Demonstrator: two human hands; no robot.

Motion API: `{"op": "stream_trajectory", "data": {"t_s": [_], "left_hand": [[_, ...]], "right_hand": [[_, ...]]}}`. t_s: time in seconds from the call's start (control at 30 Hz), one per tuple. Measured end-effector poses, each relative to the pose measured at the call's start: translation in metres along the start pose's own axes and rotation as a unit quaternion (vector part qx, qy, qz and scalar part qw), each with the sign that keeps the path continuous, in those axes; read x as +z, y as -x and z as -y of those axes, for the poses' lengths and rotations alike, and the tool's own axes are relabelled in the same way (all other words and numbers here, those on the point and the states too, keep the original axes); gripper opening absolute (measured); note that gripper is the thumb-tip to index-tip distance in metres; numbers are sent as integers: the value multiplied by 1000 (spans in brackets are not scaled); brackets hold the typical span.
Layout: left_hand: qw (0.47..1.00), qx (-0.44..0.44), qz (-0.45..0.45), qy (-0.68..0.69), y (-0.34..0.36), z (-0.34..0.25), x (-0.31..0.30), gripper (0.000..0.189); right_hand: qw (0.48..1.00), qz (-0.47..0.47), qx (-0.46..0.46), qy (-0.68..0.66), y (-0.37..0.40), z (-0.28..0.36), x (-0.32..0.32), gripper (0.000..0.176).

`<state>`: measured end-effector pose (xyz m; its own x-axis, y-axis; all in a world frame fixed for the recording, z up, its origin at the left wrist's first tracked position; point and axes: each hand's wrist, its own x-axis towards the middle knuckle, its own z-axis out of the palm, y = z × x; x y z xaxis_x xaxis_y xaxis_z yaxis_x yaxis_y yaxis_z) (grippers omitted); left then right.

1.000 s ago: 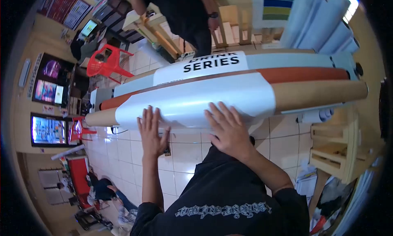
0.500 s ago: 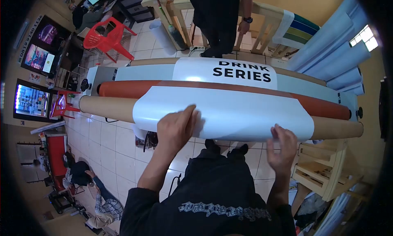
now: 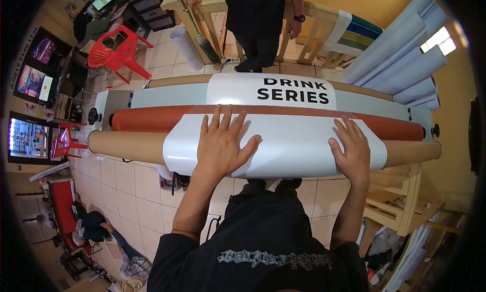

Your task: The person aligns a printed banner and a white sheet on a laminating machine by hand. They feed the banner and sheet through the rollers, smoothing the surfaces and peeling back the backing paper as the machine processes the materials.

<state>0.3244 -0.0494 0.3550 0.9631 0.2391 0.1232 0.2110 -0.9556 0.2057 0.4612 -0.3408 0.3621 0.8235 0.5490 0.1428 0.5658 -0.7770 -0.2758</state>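
A white glossy sheet (image 3: pixel 283 145) lies wrapped over a long brown cardboard tube (image 3: pixel 126 145) in front of me. My left hand (image 3: pixel 221 142) rests flat on the sheet left of its middle, fingers spread toward the far edge. Near the sheet's right end my right hand (image 3: pixel 352 149) lies on it too, fingers apart. Just behind runs a red-brown roller (image 3: pixel 152 119) of a laminating machine (image 3: pixel 119 102). Beyond the roller, a white printed sheet (image 3: pixel 238 89) reading "DRINK SERIES" lies on the machine.
Another person (image 3: pixel 255 26) stands on the far side. Tall rolls of material (image 3: pixel 395 44) lean at the right. A red plastic chair (image 3: pixel 119 51) stands at the back left. A wooden stand (image 3: pixel 400 206) is at my right, and a person sits at the lower left.
Both hands have come down onto the white sheet and their fingers have spread out flat. The left hand's closed fingers have opened. The view has shifted slightly.
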Motion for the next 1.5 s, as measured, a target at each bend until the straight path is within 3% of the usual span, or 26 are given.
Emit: {"op": "stream_trajectory", "data": {"t_s": [0.2,0.27,0.57,0.87,0.97,1.03,1.27,1.5], "left_hand": [[999,23,-9,36,9,-5,-1,54],[997,37,-51,38,11,-6,0,53],[995,62,-75,31,19,-7,1,52],[995,68,-66,31,25,-9,-3,50],[996,61,-66,26,31,-11,-3,50],[996,59,-70,15,34,-11,-2,53],[997,66,-39,2,45,-9,-4,59],[998,67,-9,6,48,-14,-17,92]], "right_hand": [[999,31,-15,19,10,-5,1,47],[999,30,-19,16,13,-5,0,46],[999,-24,-47,-9,27,-9,3,49],[997,-16,-77,6,40,-14,2,62],[995,-5,-92,28,44,-14,-2,73],[995,15,-94,15,45,-9,-10,86],[995,45,-89,30,53,-15,-2,102],[996,6,-76,45,60,-15,7,103]]}}
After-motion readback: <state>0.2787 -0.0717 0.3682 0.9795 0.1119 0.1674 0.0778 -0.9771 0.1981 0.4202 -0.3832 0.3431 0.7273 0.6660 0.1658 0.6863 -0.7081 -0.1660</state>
